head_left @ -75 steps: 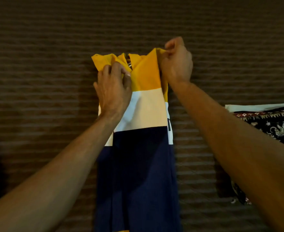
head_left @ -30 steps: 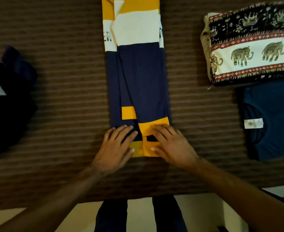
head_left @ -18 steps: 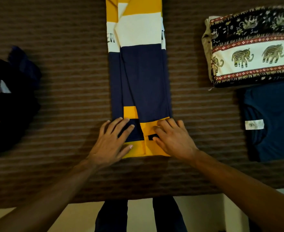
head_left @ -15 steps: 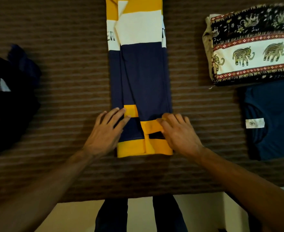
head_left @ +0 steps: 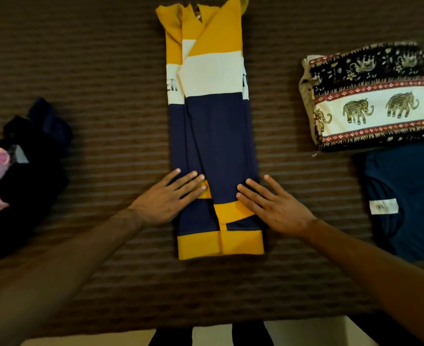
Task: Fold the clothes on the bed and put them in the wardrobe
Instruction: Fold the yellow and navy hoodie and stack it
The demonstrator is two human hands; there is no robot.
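It was a bedroom in a home: a bed (head_left: 93,71) under a brown ribbed cover carried a folded elephant-print cloth (head_left: 375,101) at its right edge and crumpled dark clothes (head_left: 31,171) at its left edge.

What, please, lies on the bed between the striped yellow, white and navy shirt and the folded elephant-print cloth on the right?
In the head view, only bare brown ribbed bedcover separates the striped shirt from the elephant-print cloth.
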